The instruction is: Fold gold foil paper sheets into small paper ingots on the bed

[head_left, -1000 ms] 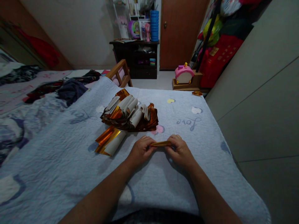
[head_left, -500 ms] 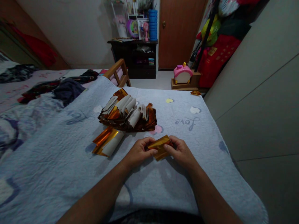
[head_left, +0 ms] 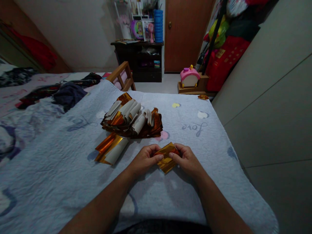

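Observation:
A small piece of shiny gold foil paper (head_left: 166, 164) is held above the bed between my two hands. My left hand (head_left: 147, 159) pinches its left side, thumb on top. On the right side, my right hand (head_left: 187, 160) grips it with the thumb pressed on the face; both hands' other fingers are partly hidden beneath. Beyond and left lies a heaped stack of gold foil papers (head_left: 156, 125) with grey-white backs showing. Nearer to me, a few loose foil sheets (head_left: 109, 148), partly curled, lie on the bedspread.
The pale blue bedspread (head_left: 214, 182) spreads under everything. One folded gold piece (head_left: 203, 97) rests at its far right corner. Clothes (head_left: 70, 94) lie at the left. A wooden rail (head_left: 123, 76) stands beyond the far edge, and a pale cabinet (head_left: 270, 107) borders the right.
The foil paper has been turned and more of its lower part now shows toward me. My hands have shifted slightly, both still gripping it. The stack is unchanged.

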Demonstrator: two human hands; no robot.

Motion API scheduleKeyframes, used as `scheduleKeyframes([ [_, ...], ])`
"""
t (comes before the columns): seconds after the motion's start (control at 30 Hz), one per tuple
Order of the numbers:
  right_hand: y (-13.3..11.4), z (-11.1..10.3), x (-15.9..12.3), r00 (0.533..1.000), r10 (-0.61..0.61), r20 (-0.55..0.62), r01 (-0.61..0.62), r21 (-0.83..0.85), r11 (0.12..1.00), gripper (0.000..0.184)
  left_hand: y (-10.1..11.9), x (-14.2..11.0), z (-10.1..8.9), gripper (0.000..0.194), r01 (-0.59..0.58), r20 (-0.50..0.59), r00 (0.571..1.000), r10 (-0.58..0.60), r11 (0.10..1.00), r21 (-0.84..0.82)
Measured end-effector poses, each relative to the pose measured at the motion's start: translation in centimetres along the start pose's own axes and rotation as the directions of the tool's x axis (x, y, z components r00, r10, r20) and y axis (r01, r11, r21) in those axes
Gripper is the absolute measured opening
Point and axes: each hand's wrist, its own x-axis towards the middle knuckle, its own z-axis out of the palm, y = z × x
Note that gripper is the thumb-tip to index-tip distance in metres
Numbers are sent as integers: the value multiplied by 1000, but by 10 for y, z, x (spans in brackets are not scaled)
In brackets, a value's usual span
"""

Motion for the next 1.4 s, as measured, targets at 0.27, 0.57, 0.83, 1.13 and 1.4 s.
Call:
scheduleKeyframes([
  [0.27, -5, 3, -3, 1000, 18, -21, -16, 75, 997, 19, -5, 2, -1, 28, -14, 22, 1000, 13, 999, 45],
  [0.57, -4, 6, -1, 1000, -4, 10, 3, 166, 986, 26, 0, 1, 0, 23, -67, 2, 998, 67, 998, -18],
  [0.83, -7, 4, -3, 968, -249, -31, 243, -126, 962, 5, -1, 2, -5, 10, -275, -26, 955, 297, 911, 307],
  [1.13, -3, 12, -5, 846, -529, 67, 470, -565, 678, 23, -6, 2, -1, 27, -283, -153, 830, 536, 641, 713],
  [1.4, 4, 11, -4, 888, -413, 201, 408, -758, 509, 18, -7, 5, -5, 27, -348, -12, 852, 523, 584, 734],
])
